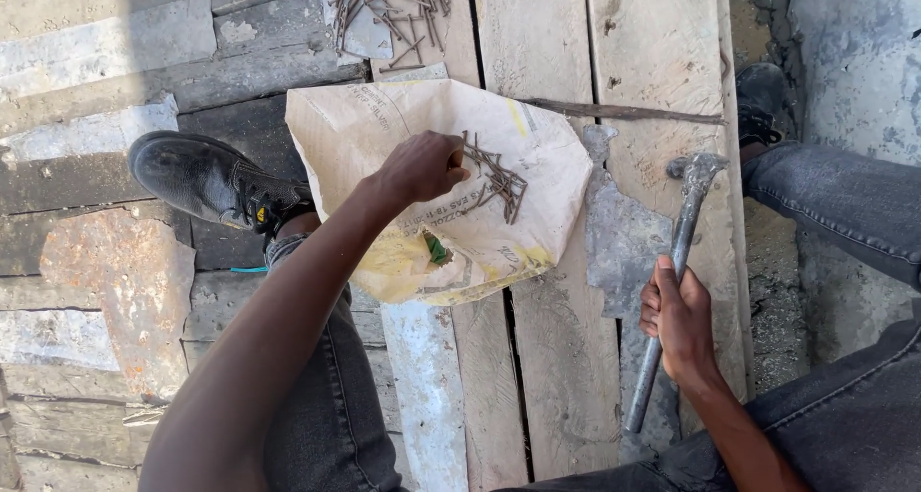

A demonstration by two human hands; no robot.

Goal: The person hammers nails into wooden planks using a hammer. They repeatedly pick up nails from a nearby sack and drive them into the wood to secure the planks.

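My left hand (pixel 422 166) is closed on several rusty nails (pixel 499 180) that fan out over a crumpled paper sack (pixel 365 128) lying on wooden planks (pixel 537 32). My right hand (pixel 676 315) grips the metal handle of a claw hammer (pixel 683 223), whose head rests on the planks to the right of the sack. My black boot (pixel 206 180) stands left of the sack, and my other shoe (pixel 763 104) is at the far right.
A loose pile of rusty nails (pixel 398 3) lies at the top on a plank. A thin rusty rod (pixel 624 111) lies across the boards above the hammer. Weathered boards with cement patches (pixel 115 291) stretch to the left; rough concrete (pixel 854 60) lies to the right.
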